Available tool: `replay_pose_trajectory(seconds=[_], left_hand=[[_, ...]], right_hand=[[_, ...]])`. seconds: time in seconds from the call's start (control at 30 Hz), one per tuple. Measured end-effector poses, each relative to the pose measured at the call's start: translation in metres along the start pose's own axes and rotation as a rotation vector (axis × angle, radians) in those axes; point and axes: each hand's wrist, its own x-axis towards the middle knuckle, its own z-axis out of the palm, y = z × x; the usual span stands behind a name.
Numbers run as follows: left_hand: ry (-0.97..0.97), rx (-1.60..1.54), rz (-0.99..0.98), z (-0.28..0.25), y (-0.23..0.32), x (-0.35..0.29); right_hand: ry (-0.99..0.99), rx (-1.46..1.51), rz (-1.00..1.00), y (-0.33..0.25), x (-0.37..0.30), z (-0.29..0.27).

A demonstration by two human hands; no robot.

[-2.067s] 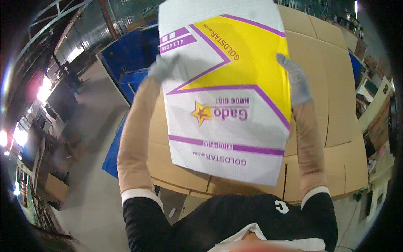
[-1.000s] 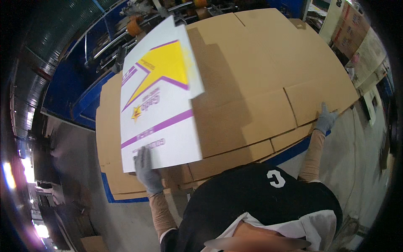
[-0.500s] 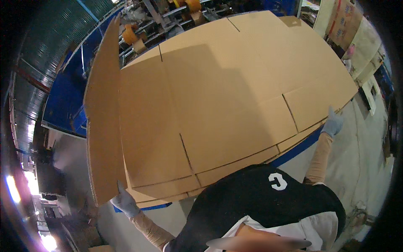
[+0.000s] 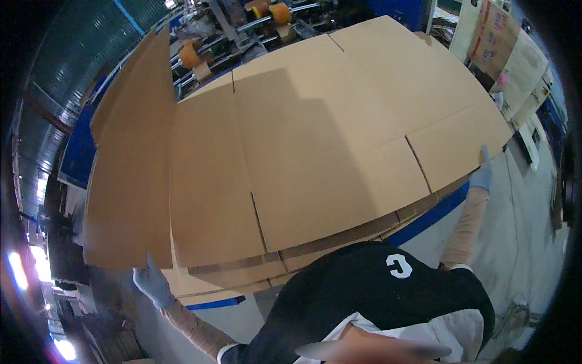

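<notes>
A large, slotted and creased cardboard sheet point(image 4: 303, 139) lies in front of me, its left panel point(image 4: 130, 158) angled up along a crease. My left hand point(image 4: 154, 286), in a pale grey glove, grips the near edge of that panel, thumb on top. At the sheet's near right edge, my gloved right hand point(image 4: 482, 176) holds the border with one digit laid over the top face; its other fingers are hidden underneath. Another cardboard sheet point(image 4: 227, 280) shows below the front edge, with a dark gap between the two.
A blue support edge point(image 4: 431, 217) runs under the sheets. Beyond the far edge is a machine with metal shafts and orange rollers point(image 4: 280, 13). A printed brown carton point(image 4: 494, 37) stands at the far right, and a blue panel point(image 4: 77, 148) at the left.
My left hand has moved left and slightly up, and the left panel has swung outward to lie flatter. The sheet's near edge has risen off the one below. My right hand has barely shifted.
</notes>
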Motion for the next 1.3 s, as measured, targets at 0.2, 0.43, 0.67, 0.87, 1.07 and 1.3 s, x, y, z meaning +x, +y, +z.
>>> replay_pose_trajectory(seconds=[0.2,0.43,0.67,0.87,1.07,1.3], left_hand=[[-0.006,0.457,0.207,0.014,0.012,-0.014],[-0.195,0.254,0.094,0.046,0.038,-0.052],[-0.684,0.522,0.576,0.141,0.038,-0.085],[-0.805,0.572,0.538,0.163,0.021,-0.104],[-0.725,0.554,0.545,0.167,0.017,-0.108],[-0.694,0.561,0.557,0.173,0.012,-0.106]], right_hand=[[-0.119,-0.256,-0.191,-0.068,-0.125,0.067],[-0.326,-0.562,-0.449,-0.042,-0.214,0.133],[-0.967,-0.864,-0.899,-0.012,-0.19,0.171],[-1.208,-1.172,-1.069,0.049,-0.231,0.17],[-1.275,-1.176,-1.063,0.065,-0.229,0.163],[-1.252,-1.129,-1.054,0.073,-0.23,0.166]])
